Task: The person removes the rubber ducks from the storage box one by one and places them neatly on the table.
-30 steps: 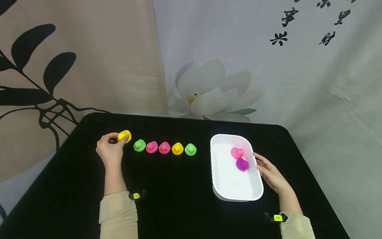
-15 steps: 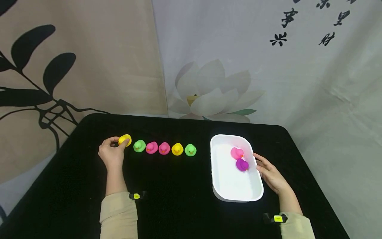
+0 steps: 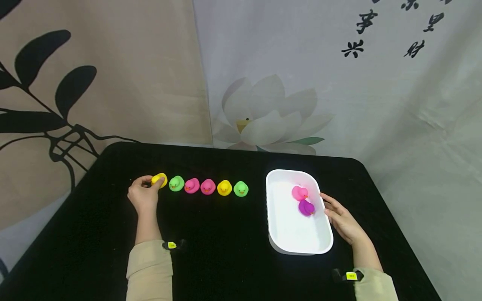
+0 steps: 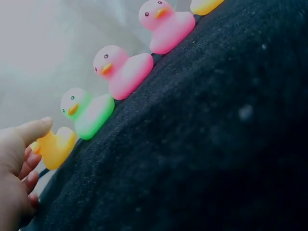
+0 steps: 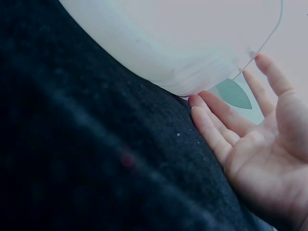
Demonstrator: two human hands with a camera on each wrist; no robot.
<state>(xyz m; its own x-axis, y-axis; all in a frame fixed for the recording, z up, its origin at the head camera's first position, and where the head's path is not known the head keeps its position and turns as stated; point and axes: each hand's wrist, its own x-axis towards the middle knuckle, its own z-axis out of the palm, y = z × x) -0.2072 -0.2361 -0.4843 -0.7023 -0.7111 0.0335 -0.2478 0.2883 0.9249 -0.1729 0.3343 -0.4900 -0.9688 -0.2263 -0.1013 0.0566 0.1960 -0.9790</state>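
Note:
My left hand (image 3: 144, 196) pinches a yellow rubber duck (image 4: 57, 148) between thumb and fingers, at the left end of a row. To its right stand a green duck (image 3: 176, 184), a pink duck (image 3: 192, 186), a second pink duck (image 3: 208, 187), another yellow duck (image 3: 224, 188) and another green duck (image 3: 241, 189). My right hand (image 3: 344, 221) touches the right side of a white plastic basin (image 3: 290, 240); in the right wrist view its fingers (image 5: 211, 127) are fairly straight against the wall. Inside the basin lie a light pink duck (image 3: 299, 193) and a purple duck (image 3: 306, 207).
A black cloth (image 3: 218, 251) covers the table, its back corners rounded. Behind it hangs a printed backdrop (image 3: 278, 50) with leaves, a lotus flower and dark writing. Each wrist wears a dark strap with a yellow tag.
The left hand has lowered the yellow duck toward the near side and slightly right, bringing it level with the row beside the green duck. The right hand and basin have stayed put.

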